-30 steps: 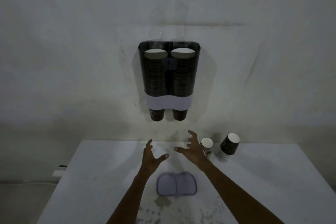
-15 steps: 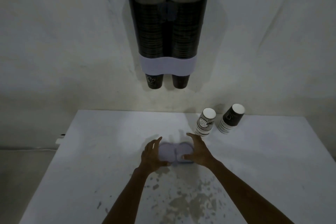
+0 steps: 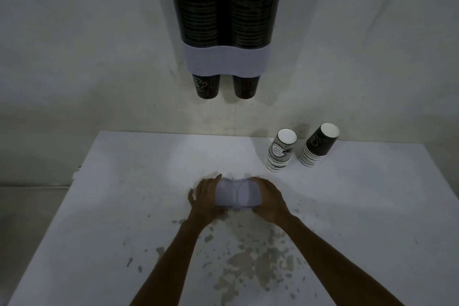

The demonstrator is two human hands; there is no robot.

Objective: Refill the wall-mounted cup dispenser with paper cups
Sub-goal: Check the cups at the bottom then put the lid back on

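A dark two-tube cup dispenser with a white band hangs on the wall, its top cut off by the frame. Both tubes are packed with dark paper cups, and a cup bottom sticks out under each. A white double-oval dispenser lid lies on the white table. My left hand grips the lid's left end and my right hand grips its right end. Two short stacks of upside-down paper cups, one beside the other, stand at the table's back right.
The wall rises directly behind the table's far edge. The tabletop near me shows chipped, stained patches. Floor lies beyond the table's left edge.
My hands dropped from mid-air onto the lid and closed on its two ends. The view tilted down and moved nearer, so the dispenser's top left the frame.
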